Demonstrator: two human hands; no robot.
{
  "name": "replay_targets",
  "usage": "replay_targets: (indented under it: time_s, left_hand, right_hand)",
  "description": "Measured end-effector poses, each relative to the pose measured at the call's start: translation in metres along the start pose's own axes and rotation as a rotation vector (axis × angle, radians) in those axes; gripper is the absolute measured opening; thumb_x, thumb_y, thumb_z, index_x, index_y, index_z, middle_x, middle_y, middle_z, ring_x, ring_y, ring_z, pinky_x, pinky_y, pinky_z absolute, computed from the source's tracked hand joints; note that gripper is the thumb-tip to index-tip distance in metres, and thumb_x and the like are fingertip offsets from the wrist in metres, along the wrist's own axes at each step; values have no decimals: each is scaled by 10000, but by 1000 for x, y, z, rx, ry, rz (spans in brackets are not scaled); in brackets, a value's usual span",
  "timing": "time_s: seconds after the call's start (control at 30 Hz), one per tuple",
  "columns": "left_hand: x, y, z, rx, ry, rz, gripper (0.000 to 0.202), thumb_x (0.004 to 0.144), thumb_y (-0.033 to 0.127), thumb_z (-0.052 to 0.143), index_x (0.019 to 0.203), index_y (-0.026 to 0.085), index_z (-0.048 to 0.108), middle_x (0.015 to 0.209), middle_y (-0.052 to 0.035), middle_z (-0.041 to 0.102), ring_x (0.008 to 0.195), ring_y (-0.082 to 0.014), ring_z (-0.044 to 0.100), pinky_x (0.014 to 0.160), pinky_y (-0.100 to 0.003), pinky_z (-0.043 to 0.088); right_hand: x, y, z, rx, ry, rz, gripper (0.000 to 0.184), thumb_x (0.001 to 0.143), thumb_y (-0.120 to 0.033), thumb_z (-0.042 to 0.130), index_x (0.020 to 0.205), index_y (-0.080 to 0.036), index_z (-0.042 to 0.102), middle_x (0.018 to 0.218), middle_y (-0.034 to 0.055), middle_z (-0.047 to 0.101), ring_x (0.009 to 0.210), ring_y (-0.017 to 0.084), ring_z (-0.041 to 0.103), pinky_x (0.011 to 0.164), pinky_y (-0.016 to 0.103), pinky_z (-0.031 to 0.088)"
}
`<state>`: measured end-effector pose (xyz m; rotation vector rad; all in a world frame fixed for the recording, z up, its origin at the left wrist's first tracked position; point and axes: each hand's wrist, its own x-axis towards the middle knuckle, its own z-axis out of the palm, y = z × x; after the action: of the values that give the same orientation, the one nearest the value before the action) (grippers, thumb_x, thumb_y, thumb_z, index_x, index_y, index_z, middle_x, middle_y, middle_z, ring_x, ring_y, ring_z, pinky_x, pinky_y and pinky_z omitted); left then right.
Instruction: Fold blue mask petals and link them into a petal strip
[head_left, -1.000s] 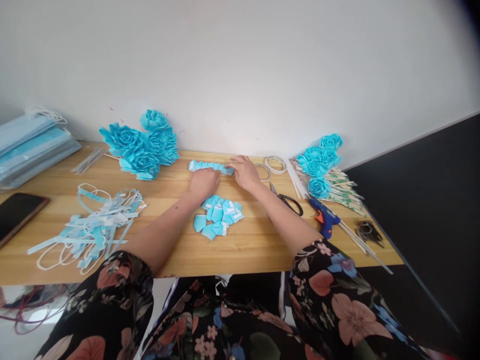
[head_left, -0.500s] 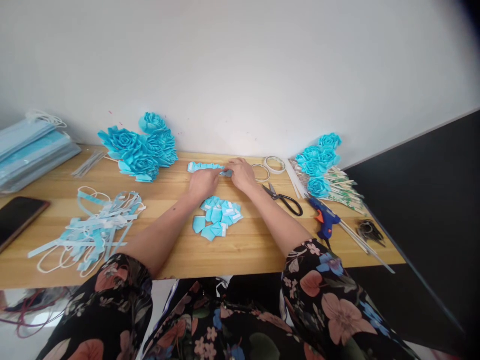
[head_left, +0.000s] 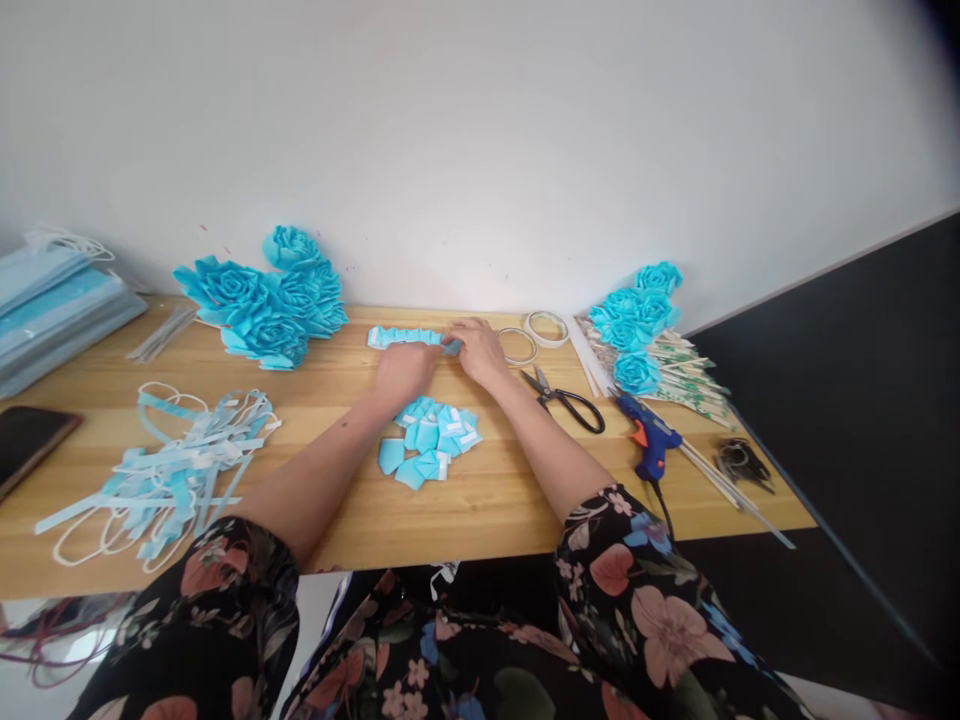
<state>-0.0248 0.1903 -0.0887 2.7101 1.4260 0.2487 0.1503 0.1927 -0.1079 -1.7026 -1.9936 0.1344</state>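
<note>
A row of folded blue petals (head_left: 397, 336) lies along the far middle of the wooden table (head_left: 495, 490). My left hand (head_left: 406, 365) rests with fingers curled on the row's right part. My right hand (head_left: 477, 348) pinches the row's right end, where one blue piece shows between the fingertips. Just in front of both hands sits a small pile of loose blue folded petals (head_left: 429, 443) with white tape ends.
Blue fabric roses (head_left: 262, 297) lie at back left, more roses on sticks (head_left: 641, 330) at back right. Tape rolls (head_left: 534, 335), black scissors (head_left: 566, 396) and a blue glue gun (head_left: 649, 437) sit right. Cut mask strips (head_left: 165, 465), stacked masks (head_left: 52, 305) and a phone (head_left: 26, 440) lie left.
Both hands have stayed on the petal row, with the right fingers closing in on its right end. The view has drifted slightly, shifting everything a little left.
</note>
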Motion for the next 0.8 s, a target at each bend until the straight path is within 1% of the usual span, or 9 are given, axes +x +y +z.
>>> replay_targets:
  time_s: [0.13, 0.2, 0.33, 0.43, 0.57, 0.63, 0.73, 0.8]
  left_hand:
    - [0, 1, -1, 33, -9, 12, 427, 952, 204, 361, 1231, 230, 683, 1081, -113, 743, 975, -276, 694, 801, -356, 482]
    - [0, 1, -2, 43, -6, 15, 426, 951, 201, 367, 1238, 233, 680, 1083, -110, 742, 973, -268, 693, 797, -347, 480]
    - [0, 2, -2, 48, 4, 17, 413, 953, 211, 377, 1221, 237, 691, 1069, -102, 746, 960, -257, 697, 778, -332, 474]
    - [-1, 3, -1, 52, 12, 10, 408, 947, 203, 384, 1201, 242, 701, 1057, -102, 748, 951, -258, 701, 771, -331, 472]
    - [-1, 3, -1, 69, 15, 5, 427, 952, 206, 370, 1236, 246, 687, 1061, -105, 749, 952, -272, 702, 766, -345, 475]
    - [-1, 3, -1, 71, 13, -4, 434, 949, 200, 374, 1250, 248, 683, 1073, -104, 747, 959, -271, 701, 768, -344, 477]
    - [-1, 3, -1, 63, 7, -3, 424, 950, 206, 389, 1250, 245, 686, 1084, -105, 745, 970, -263, 697, 789, -339, 480]
    - [-1, 3, -1, 58, 3, -5, 419, 955, 216, 392, 1254, 239, 685, 1083, -108, 744, 976, -258, 694, 803, -336, 482]
  right_hand:
    - [-2, 0, -6, 66, 135, 9, 513, 784, 20, 377, 1037, -200, 765, 1274, 71, 662, 1217, 209, 538, 1105, 370, 393]
    - [-3, -1, -9, 78, 177, -8, 516, 778, 27, 371, 1036, -191, 761, 1257, 80, 666, 1204, 213, 542, 1099, 374, 394]
    - [-3, -4, -9, 40, 148, -63, 478, 800, 23, 392, 1017, -186, 763, 1222, 85, 684, 1162, 231, 553, 1060, 391, 411]
    - [-3, -7, -7, -28, 85, -77, 432, 820, 8, 424, 994, -186, 769, 1253, 96, 676, 1169, 250, 543, 1058, 411, 393]
    - [-4, -10, -7, -97, 13, -72, 397, 842, -21, 451, 976, -210, 773, 1275, 87, 672, 1197, 283, 521, 1061, 460, 359]
    - [-4, -10, -8, -90, 34, -65, 406, 845, -21, 450, 1010, -214, 767, 1304, 82, 659, 1214, 279, 514, 1069, 459, 349]
    - [-5, -9, -11, -56, 127, -53, 436, 853, -11, 428, 1096, -193, 742, 1336, 96, 635, 1231, 258, 510, 1080, 434, 347]
    - [-6, -9, -12, -53, 163, -52, 440, 865, -14, 418, 1119, -186, 734, 1331, 103, 634, 1236, 255, 504, 1091, 431, 339]
